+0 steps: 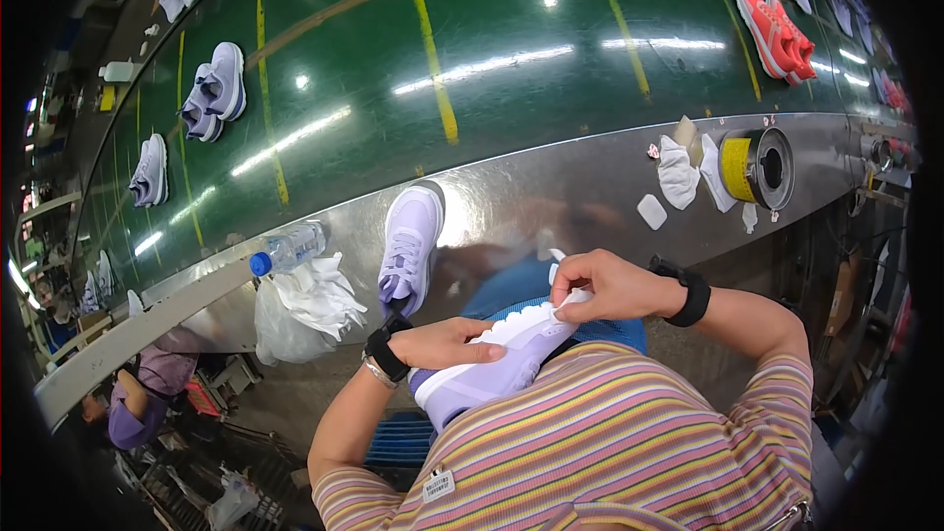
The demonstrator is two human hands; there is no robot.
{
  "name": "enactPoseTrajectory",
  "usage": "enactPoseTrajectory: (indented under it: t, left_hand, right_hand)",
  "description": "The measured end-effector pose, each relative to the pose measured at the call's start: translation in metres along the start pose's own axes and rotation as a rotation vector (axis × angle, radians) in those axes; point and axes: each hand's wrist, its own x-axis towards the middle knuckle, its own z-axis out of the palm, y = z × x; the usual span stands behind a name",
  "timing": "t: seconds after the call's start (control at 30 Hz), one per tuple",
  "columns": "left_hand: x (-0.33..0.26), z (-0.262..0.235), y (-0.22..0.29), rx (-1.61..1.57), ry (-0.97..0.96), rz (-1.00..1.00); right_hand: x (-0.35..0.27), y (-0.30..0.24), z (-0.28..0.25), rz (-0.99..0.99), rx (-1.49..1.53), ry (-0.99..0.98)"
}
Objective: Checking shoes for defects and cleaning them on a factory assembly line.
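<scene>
Lavender sneaker with a scalloped white sole edge (pixel 506 366) lies sideways at my lap, its collar partly lost against my striped knit shirt (pixel 590 423). My left hand (pixel 450 342) grips its heel end, thumb showing, other fingers mostly hidden. My right hand (pixel 598 287) pinches a small white scrap (pixel 557 256) at the toe, largely covered, its material unclear.

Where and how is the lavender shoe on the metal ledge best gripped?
Probably by the heel collar of the lavender shoe, coming from the wearer's near side and pinching its rim: the toe points toward the green belt, leaving the heel end and ankle opening nearest.
</scene>
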Motion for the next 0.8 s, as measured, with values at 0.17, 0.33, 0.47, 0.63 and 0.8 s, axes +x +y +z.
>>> enactPoseTrajectory:
  t: [0.17,0.33,0.47,0.63,0.8]
  left_hand:
    - [0.002,-0.002,0.002,0.004,-0.038,-0.004]
    - [0.003,-0.003,0.001,0.024,-0.029,-0.001]
    - [0.003,-0.003,0.000,0.037,-0.024,0.009]
    - [0.003,0.001,-0.004,-0.006,-0.014,0.024]
    - [0.003,0.001,-0.002,-0.015,-0.014,0.037]
  right_hand:
    - [0.005,-0.005,0.002,0.008,0.084,-0.005]
    - [0.012,-0.010,0.002,-0.148,-0.120,-0.040]
    - [0.012,-0.014,-0.003,-0.306,-0.186,-0.135]
    - [0.008,-0.018,-0.003,-0.224,-0.354,-0.111]
    - [-0.001,-0.009,-0.010,-0.214,-0.290,-0.059]
